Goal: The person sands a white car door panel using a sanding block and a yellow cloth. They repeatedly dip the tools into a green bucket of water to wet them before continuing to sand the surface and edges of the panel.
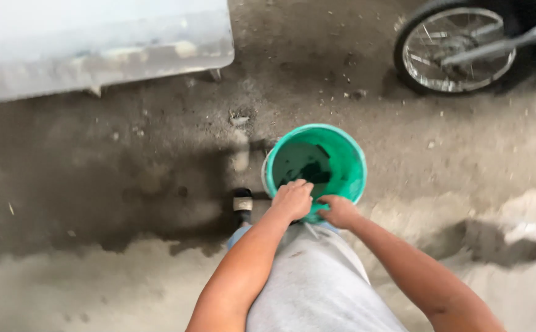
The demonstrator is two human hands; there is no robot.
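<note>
Grey concrete floor [126, 203] all around, a pale slab [96, 49] well beyond the bucket, a bike wheel [455, 49] off beyond it too. Green bucket [341, 160] at the knees, both hands curled over its near rim: left hand [292, 200], right hand [340, 211].

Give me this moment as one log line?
left hand: gripping green bucket rim | right hand: on rim | bucket: dark contents | nearby: wheel

Soft, even daylight, no glare; slight motion blur throughout, with faint shadows on the concrete floor [126, 184].
</note>
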